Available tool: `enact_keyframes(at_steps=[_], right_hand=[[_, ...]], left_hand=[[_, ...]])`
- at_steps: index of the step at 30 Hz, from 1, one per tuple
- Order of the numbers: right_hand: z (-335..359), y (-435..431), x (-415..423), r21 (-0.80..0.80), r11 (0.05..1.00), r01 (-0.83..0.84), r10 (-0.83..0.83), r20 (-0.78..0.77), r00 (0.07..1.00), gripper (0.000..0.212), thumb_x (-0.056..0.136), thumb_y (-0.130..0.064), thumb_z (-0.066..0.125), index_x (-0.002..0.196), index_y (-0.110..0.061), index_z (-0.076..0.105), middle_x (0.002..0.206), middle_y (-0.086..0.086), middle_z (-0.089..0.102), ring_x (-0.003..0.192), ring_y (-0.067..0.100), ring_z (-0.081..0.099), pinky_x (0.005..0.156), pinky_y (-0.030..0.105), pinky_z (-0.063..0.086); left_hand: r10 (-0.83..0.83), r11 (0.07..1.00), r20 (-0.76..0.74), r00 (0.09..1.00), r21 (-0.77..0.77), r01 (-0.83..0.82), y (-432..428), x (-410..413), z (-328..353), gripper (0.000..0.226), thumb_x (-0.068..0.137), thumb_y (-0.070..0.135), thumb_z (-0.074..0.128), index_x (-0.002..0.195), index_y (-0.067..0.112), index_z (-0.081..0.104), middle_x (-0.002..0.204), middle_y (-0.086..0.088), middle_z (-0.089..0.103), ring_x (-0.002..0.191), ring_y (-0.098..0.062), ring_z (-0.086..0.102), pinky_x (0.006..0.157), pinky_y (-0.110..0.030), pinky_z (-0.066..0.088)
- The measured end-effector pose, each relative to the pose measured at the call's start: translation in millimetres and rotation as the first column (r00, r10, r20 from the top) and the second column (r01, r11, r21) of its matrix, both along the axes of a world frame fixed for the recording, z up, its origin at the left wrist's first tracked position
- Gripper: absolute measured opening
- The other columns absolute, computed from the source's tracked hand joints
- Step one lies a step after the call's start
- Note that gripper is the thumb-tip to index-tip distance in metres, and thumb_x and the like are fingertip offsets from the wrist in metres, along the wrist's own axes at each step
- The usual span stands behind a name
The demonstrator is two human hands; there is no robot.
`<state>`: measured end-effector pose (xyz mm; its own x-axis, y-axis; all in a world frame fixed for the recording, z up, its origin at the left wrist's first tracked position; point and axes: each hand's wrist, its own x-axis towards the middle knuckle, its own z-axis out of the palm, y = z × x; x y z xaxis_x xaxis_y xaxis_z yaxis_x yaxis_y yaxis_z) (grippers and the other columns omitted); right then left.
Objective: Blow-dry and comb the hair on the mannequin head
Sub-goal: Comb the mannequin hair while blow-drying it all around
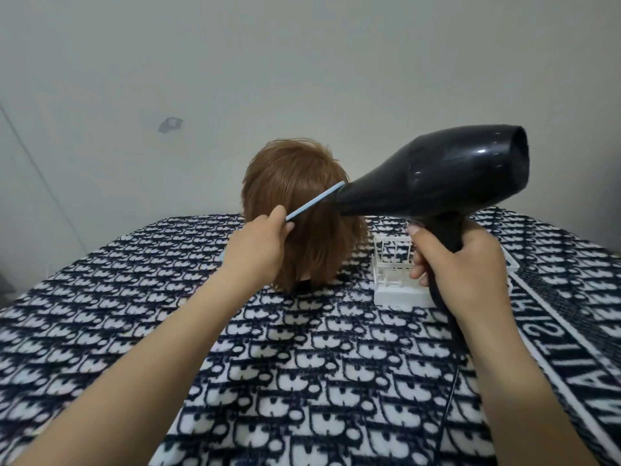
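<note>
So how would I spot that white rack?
Start at the patterned cloth, then the brown-haired mannequin head on it. The rack stands just right of the head, partly behind the right hand. Unlike the black dryer above, it is white, with thin upright bars.

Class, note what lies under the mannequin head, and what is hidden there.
The mannequin head stands on the navy-and-white patterned cloth. A dark sliver of its base shows below the hair; the hair hides the rest, and the cloth covers the surface beneath.
</note>
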<state>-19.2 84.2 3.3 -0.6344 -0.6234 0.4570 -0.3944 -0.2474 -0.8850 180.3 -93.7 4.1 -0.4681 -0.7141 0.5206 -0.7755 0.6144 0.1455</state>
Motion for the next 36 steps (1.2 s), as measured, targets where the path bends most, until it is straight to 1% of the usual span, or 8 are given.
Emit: enact_keyframes(at_steps=[5, 10, 13, 18, 23, 27, 33, 36], right_hand=[[-3, 0, 3, 0.018, 0.988, 0.153, -0.148, -0.162, 0.976, 0.017, 0.090, -0.035, 0.068, 0.078, -0.025, 0.061, 0.057, 0.001, 0.066, 0.053, 0.010, 0.064, 0.055, 0.031, 0.051], [-2, -2, 5, 0.052, 0.998, -0.017, 0.022, -0.112, 0.993, 0.017, 0.089, -0.030, 0.068, 0.076, -0.022, 0.061, 0.057, -0.003, 0.069, 0.046, 0.009, 0.064, 0.052, 0.030, 0.050], [-5, -6, 7, 0.099, 0.995, 0.004, 0.014, -0.180, 0.984, 0.018, 0.090, -0.031, 0.069, 0.075, -0.023, 0.061, 0.057, -0.004, 0.069, 0.045, 0.009, 0.063, 0.051, 0.033, 0.053], [-6, -7, 7, 0.136, 0.990, -0.041, 0.063, -0.161, 0.985, 0.015, 0.090, -0.029, 0.069, 0.079, -0.023, 0.061, 0.061, -0.004, 0.070, 0.045, 0.009, 0.066, 0.045, 0.020, 0.051], [-6, -7, 6, 0.191, 0.981, 0.024, 0.025, -0.250, 0.968, 0.017, 0.090, -0.030, 0.068, 0.076, -0.026, 0.061, 0.058, -0.011, 0.069, 0.047, 0.012, 0.065, 0.048, 0.034, 0.055], [-5, -9, 4, 0.208, 0.976, -0.066, 0.102, -0.167, 0.981, 0.019, 0.091, -0.025, 0.070, 0.075, -0.020, 0.062, 0.054, -0.006, 0.068, 0.042, 0.007, 0.063, 0.044, 0.021, 0.051], [-4, -7, 8, 0.108, 0.973, -0.202, 0.200, 0.022, 0.979, 0.013, 0.093, -0.026, 0.071, 0.084, -0.019, 0.065, 0.059, -0.001, 0.070, 0.046, 0.012, 0.067, 0.045, 0.020, 0.051], [-5, -6, 10, 0.045, 0.996, -0.083, 0.087, -0.089, 0.992, 0.015, 0.092, -0.029, 0.069, 0.080, -0.024, 0.062, 0.061, -0.001, 0.070, 0.047, 0.010, 0.066, 0.049, 0.022, 0.052]], left_hand=[[0.056, 0.997, 0.155, 0.986, -0.055, -0.048, 1, 4, -31, 0.024, 0.102, 0.040, 0.027, 0.096, 0.019, 0.038, 0.086, -0.007, 0.056, 0.081, -0.034, 0.056, 0.067, -0.040, 0.037], [0.134, 0.990, 0.291, 0.947, 0.011, -0.144, -5, 6, -61, 0.026, 0.102, 0.040, 0.026, 0.105, 0.020, 0.041, 0.096, -0.007, 0.059, 0.092, -0.034, 0.057, 0.076, -0.043, 0.040], [0.145, 0.988, 0.326, 0.934, 0.008, -0.156, -8, 3, -73, 0.020, 0.102, 0.037, 0.029, 0.105, 0.021, 0.040, 0.096, -0.007, 0.059, 0.091, -0.033, 0.057, 0.074, -0.043, 0.039], [0.141, 0.982, 0.393, 0.909, 0.062, -0.179, -7, -1, -88, 0.018, 0.102, 0.033, 0.031, 0.112, 0.022, 0.041, 0.100, -0.006, 0.059, 0.096, -0.033, 0.056, 0.077, -0.043, 0.039], [0.156, 0.969, 0.542, 0.826, 0.077, -0.233, 0, 5, -105, 0.019, 0.095, 0.019, 0.043, 0.113, 0.023, 0.045, 0.108, -0.004, 0.060, 0.104, -0.030, 0.055, 0.089, -0.044, 0.036], [0.137, 0.972, 0.479, 0.867, 0.103, -0.211, 3, 7, -110, 0.015, 0.096, 0.022, 0.046, 0.111, 0.023, 0.045, 0.105, -0.002, 0.060, 0.102, -0.027, 0.056, 0.087, -0.041, 0.038], [0.052, 0.992, 0.277, 0.960, 0.096, -0.081, 17, 7, -93, 0.020, 0.099, 0.037, 0.034, 0.095, 0.021, 0.045, 0.091, 0.001, 0.060, 0.082, -0.026, 0.059, 0.075, -0.040, 0.043], [0.035, 0.997, 0.203, 0.978, 0.060, -0.048, 25, 6, -82, 0.020, 0.098, 0.039, 0.034, 0.089, 0.022, 0.039, 0.089, 0.001, 0.060, 0.083, -0.027, 0.059, 0.068, -0.038, 0.037]])
